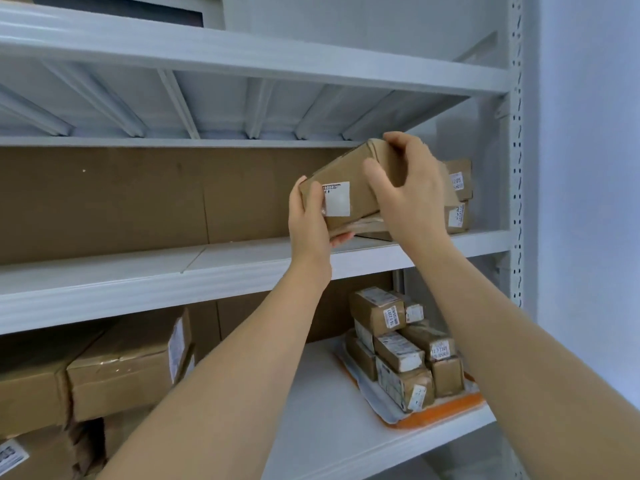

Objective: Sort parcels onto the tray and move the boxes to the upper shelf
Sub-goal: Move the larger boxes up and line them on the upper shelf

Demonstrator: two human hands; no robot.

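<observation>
A brown cardboard box with a white label is held tilted above the right part of the upper shelf. My left hand grips its near left end, fingers curled under it. My right hand grips its top and right end. Behind my right hand, two labelled boxes are stacked against the shelf's right post. On the shelf below, an orange tray carries several small labelled parcels.
Large taped cardboard boxes fill the left of the lower shelf. A brown cardboard sheet lines the back of the upper shelf. Another white shelf lies above, and the perforated right post stands beside a wall.
</observation>
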